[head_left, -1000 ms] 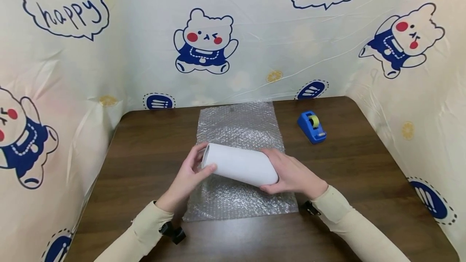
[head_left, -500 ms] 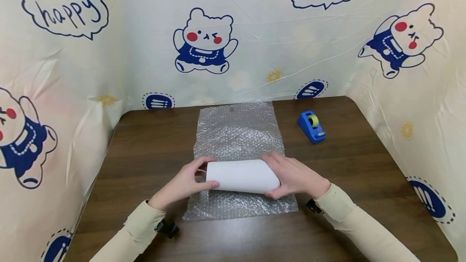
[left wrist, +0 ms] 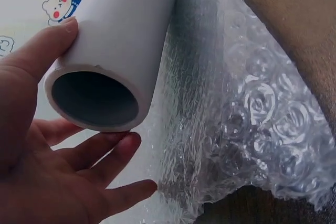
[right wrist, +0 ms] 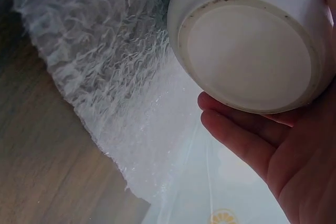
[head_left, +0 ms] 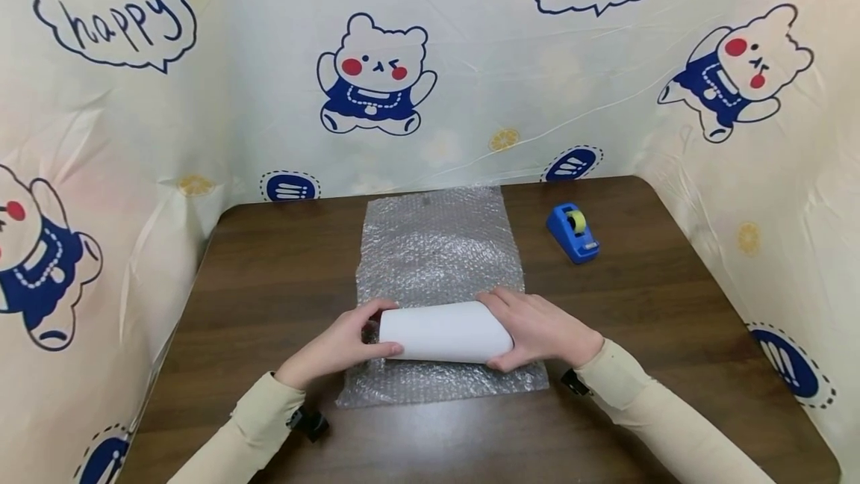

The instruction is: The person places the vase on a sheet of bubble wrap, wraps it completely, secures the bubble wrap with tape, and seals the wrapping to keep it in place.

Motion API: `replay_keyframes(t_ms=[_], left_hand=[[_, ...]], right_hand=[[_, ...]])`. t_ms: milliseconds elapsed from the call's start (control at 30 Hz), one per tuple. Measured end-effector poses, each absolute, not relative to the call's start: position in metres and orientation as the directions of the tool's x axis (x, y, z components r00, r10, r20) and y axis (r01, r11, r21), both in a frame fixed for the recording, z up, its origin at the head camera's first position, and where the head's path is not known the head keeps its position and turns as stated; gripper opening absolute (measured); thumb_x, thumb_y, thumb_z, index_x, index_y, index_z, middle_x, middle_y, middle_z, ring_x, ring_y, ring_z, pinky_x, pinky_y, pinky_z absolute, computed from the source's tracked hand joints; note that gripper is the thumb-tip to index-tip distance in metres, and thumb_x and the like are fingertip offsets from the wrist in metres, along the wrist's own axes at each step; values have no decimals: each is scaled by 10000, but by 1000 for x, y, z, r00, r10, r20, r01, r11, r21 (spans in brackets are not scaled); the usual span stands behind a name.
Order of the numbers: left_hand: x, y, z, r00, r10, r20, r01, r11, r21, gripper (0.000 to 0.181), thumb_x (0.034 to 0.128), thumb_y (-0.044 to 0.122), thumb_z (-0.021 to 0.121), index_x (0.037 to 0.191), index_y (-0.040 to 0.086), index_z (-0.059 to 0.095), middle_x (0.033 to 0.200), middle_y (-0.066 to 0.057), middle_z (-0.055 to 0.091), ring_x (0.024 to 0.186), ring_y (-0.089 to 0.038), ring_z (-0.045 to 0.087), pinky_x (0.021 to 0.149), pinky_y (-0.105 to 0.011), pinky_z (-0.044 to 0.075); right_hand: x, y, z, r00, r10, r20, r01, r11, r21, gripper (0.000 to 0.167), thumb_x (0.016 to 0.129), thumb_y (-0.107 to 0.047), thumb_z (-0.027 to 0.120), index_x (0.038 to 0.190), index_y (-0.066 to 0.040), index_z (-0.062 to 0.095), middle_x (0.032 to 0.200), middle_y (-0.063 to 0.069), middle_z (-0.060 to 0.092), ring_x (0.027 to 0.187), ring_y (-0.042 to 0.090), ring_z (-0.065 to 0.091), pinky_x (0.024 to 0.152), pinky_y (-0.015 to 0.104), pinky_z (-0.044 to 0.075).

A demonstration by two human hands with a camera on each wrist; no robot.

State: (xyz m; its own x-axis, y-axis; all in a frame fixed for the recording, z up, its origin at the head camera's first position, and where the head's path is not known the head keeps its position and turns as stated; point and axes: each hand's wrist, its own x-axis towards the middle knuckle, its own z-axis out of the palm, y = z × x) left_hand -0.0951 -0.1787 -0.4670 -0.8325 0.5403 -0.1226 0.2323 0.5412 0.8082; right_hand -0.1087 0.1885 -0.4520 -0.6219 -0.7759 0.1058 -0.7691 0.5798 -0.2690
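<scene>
A white ceramic vase (head_left: 443, 332) lies on its side over a sheet of bubble wrap (head_left: 437, 245). My left hand (head_left: 339, 346) grips its open-mouth end, the thumb on the wall and some fingertips at the rim. The dark hollow mouth (left wrist: 95, 98) shows in the left wrist view. Around the closed end my right hand (head_left: 540, 331) holds the vase, thumb toward the near side and fingers over the far side. In the right wrist view the round flat base (right wrist: 249, 56) faces the camera. Whether the vase touches the wrap is hard to tell.
A blue tape dispenser (head_left: 572, 234) with a yellowish roll stands at the back right of the brown wooden table (head_left: 282, 267). The wrap reaches the table's back edge. Printed cloth (head_left: 470, 95) hangs behind and on both sides.
Both hands have lowered the vase toward the near part of the bubble wrap. It has turned from slanting to lying nearly straight across the sheet.
</scene>
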Motion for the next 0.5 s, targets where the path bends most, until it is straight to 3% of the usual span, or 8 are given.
replay_keyframes(t_ms=[500], left_hand=[[-94,-180,-472,-804,580,-133,302,590,749,674,913,483,778,1426,109,552,1343,-72,631,1140,-218,618,954,-476,520]], right_hand=[[-104,183,-446,-615,-784,86,-780,589,-213,907,739,-592,816,1420,-61,537,1233,64,639,1011,186,636,792,389,590]])
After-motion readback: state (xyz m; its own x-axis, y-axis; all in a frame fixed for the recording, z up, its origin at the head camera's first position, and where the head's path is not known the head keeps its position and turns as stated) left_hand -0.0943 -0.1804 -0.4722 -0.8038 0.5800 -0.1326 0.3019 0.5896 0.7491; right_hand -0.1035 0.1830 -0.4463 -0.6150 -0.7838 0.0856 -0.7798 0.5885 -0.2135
